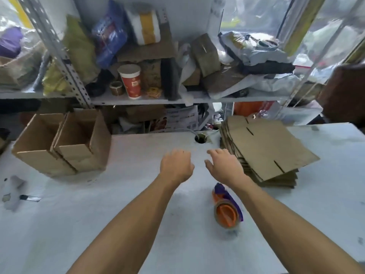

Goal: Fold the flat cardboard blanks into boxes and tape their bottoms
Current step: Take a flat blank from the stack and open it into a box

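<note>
A stack of flat cardboard blanks [264, 149] lies on the white table [138, 224] at the right. Two folded, open-topped cardboard boxes [65, 143] stand side by side at the left. An orange and purple tape dispenser [227, 208] lies on the table under my right forearm. My right hand [223, 165] hovers just left of the stack, fingers spread and holding nothing. My left hand [175, 165] hovers beside it over the table's middle, fingers loosely curled and holding nothing.
A round cable hole [200, 138] sits in the table near its far edge. A metal shelf [138, 97] behind holds a red cup [131, 81], a tape roll [116, 88], bags and boxes. Paper scraps [13, 192] lie at the table's left.
</note>
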